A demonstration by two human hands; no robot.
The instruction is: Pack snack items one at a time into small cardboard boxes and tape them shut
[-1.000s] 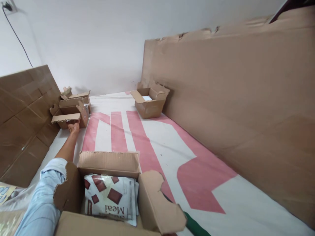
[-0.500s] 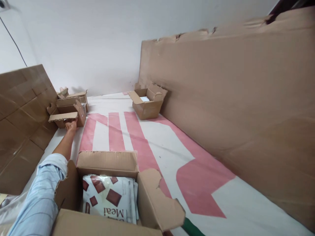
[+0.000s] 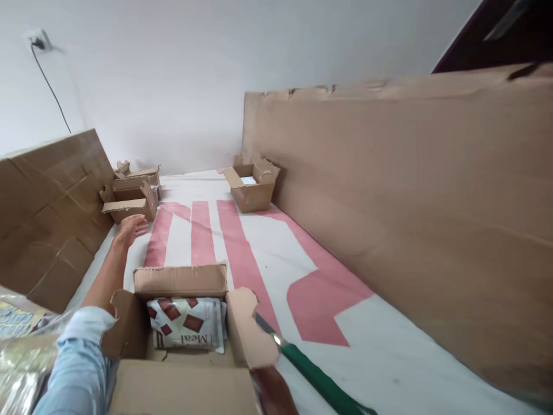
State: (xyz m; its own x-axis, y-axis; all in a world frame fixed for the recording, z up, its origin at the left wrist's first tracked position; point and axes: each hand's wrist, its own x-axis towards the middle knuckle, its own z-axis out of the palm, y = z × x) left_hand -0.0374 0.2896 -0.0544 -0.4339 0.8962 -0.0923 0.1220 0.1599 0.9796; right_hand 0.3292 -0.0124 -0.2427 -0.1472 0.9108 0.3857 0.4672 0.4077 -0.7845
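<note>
My left hand is stretched far forward on the left, empty, with its fingers extended. It is just in front of a small open cardboard box; whether it touches the box I cannot tell. Below me stands a nearer open cardboard box with its flaps folded out. Inside lie several white packets with dark red squares and the word "Meal". A long tool with a green handle and a narrow dark blade lies beside this box on the right. My right hand is not visible.
Another open box sits farther back, holding something white. Tall cardboard panels stand at left and right. A pink-and-white sheet covers the surface. Clear plastic wrapping is at lower left. A brown shape at the bottom is unclear.
My left hand has come off the front flap of the far left box and opened. The view has shifted, bringing more of the green-handled tool and the near box's inside into sight.
</note>
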